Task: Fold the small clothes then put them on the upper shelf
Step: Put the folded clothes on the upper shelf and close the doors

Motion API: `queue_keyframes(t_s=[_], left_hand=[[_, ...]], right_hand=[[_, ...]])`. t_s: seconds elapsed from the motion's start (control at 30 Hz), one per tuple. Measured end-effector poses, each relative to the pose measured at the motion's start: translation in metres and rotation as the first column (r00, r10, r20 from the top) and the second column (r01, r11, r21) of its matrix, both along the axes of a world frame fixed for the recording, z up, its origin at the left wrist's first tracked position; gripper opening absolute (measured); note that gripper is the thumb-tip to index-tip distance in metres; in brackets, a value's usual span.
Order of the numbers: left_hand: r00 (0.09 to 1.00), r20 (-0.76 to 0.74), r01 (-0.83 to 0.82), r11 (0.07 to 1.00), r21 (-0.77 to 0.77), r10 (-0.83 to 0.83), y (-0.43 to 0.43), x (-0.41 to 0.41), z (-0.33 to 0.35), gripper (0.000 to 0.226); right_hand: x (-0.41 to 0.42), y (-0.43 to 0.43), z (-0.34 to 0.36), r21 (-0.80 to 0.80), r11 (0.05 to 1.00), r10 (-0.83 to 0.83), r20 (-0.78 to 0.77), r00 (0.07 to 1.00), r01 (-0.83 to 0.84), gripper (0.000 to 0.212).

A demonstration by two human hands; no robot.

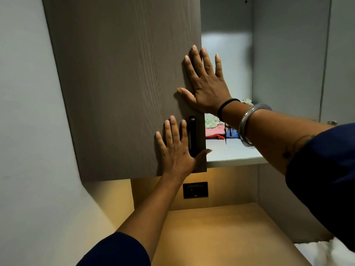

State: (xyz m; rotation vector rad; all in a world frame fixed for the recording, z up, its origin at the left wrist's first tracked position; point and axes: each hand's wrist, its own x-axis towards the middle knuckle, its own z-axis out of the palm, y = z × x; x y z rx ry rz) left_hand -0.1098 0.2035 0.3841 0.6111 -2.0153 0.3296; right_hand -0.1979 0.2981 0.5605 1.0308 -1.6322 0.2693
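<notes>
— Up at the grey wood-grain cabinet door (pixel 123 83), why are both palms lying flat instead of gripping the slim black bar handle (pixel 192 136)?

— It looks like pushing rather than pulling. The left hand (pixel 177 150) is spreading its fingers just beside the handle, thumb hooking toward the door's free edge. The right hand (pixel 206 83) is pressing higher up, fingers fanned, half over that same edge. Neither is holding anything.

— And the clothes?

— The small folded clothes (pixel 217 129), pink, red, pale green and blue, are sitting in a low stack on the pale upper shelf (pixel 232 152), well back from its front lip, so the door is likely clearing them.

— So the task is nearly finishing?

— Judging by that stack, yes; closing seems the last step.
</notes>
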Motion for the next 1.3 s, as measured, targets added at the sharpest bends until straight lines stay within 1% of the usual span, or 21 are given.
queue_keyframes(t_s=[0.1,0.2,0.33,0.47,0.53,0.6,0.67,0.7,0.77,0.83,0.9,0.93,0.97,1.0,1.03,1.1,1.13,1.17,1.23,1.3], left_hand=[[1.000,0.002,-0.009,1.000,-0.022,0.009,0.000,0.000,-0.001,0.112],[1.000,0.025,0.004,1.000,-0.030,-0.003,0.001,0.006,0.000,0.108],[0.988,0.077,0.136,0.991,-0.003,-0.135,0.002,0.033,0.002,0.097],[0.977,-0.034,0.212,0.977,0.026,-0.212,0.036,0.066,0.018,0.086],[0.956,-0.069,0.284,0.959,-0.020,-0.284,0.075,0.075,0.037,0.084],[0.927,-0.082,0.355,0.926,-0.128,-0.366,0.124,0.075,0.057,0.082],[0.875,-0.084,0.445,0.862,-0.244,-0.476,0.188,0.070,0.077,0.080],[0.835,-0.084,0.499,0.814,-0.297,-0.543,0.225,0.067,0.087,0.079],[0.755,-0.068,0.577,0.709,-0.405,-0.653,0.297,0.060,0.105,0.076],[0.707,-0.054,0.594,0.633,-0.497,-0.705,0.367,0.053,0.126,0.073],[0.687,-0.051,0.600,0.605,-0.523,-0.725,0.425,0.047,0.144,0.073],[0.695,-0.034,0.599,0.604,-0.525,-0.718,0.448,0.045,0.153,0.074],[0.721,0.003,0.590,0.611,-0.529,-0.693,0.471,0.042,0.160,0.077],[0.755,0.056,0.576,0.619,-0.534,-0.653,0.492,0.039,0.166,0.079],[0.784,0.115,0.565,0.625,-0.539,-0.609,0.510,0.035,0.172,0.082],[0.823,0.222,0.552,0.643,-0.532,-0.523,0.534,0.024,0.179,0.085],[0.838,0.268,0.541,0.657,-0.525,-0.476,0.541,0.017,0.180,0.086],[0.851,0.312,0.525,0.674,-0.521,-0.422,0.544,0.009,0.180,0.086],[0.878,0.378,0.465,0.712,-0.527,-0.293,0.541,-0.001,0.177,0.088],[0.909,0.373,0.382,0.736,-0.559,-0.188,0.528,0.000,0.175,0.088]], right_hand=[[0.001,-0.002,0.000,0.006,1.000,0.001,0.033,0.999,-0.001,0.086],[0.004,0.008,-0.003,0.054,0.998,-0.022,0.053,0.998,0.019,0.086],[0.012,0.040,-0.027,0.091,0.996,-0.028,0.099,0.995,0.019,0.081],[0.027,0.105,-0.059,0.062,0.997,-0.047,0.170,0.984,0.036,0.079],[0.041,0.150,-0.076,0.037,0.999,-0.043,0.194,0.980,0.036,0.078],[0.058,0.199,-0.089,-0.013,0.999,-0.041,0.222,0.974,0.045,0.078],[0.077,0.259,-0.103,-0.112,0.990,-0.056,0.232,0.971,0.084,0.075],[0.085,0.293,-0.110,-0.176,0.977,-0.075,0.231,0.970,0.117,0.073],[0.097,0.361,-0.128,-0.300,0.934,-0.130,0.221,0.967,0.194,0.072],[0.100,0.431,-0.147,-0.411,0.871,-0.200,0.204,0.958,0.269,0.072],[0.092,0.491,-0.161,-0.494,0.810,-0.230,0.230,0.946,0.317,0.075],[0.083,0.511,-0.166,-0.529,0.782,-0.205,0.281,0.938,0.329,0.076],[0.074,0.528,-0.170,-0.558,0.754,-0.144,0.374,0.916,0.347,0.078],[0.064,0.538,-0.171,-0.576,0.734,-0.044,0.491,0.870,0.361,0.080],[0.054,0.543,-0.173,-0.580,0.728,0.075,0.597,0.799,0.365,0.083],[0.036,0.535,-0.177,-0.552,0.778,0.261,0.718,0.646,0.300,0.089],[0.033,0.529,-0.179,-0.544,0.806,0.333,0.743,0.581,0.233,0.091],[0.032,0.522,-0.180,-0.566,0.809,0.418,0.743,0.523,0.157,0.093],[0.035,0.510,-0.182,-0.655,0.753,0.586,0.708,0.395,0.057,0.094],[0.042,0.498,-0.189,-0.703,0.711,0.668,0.681,0.301,0.014,0.090]])
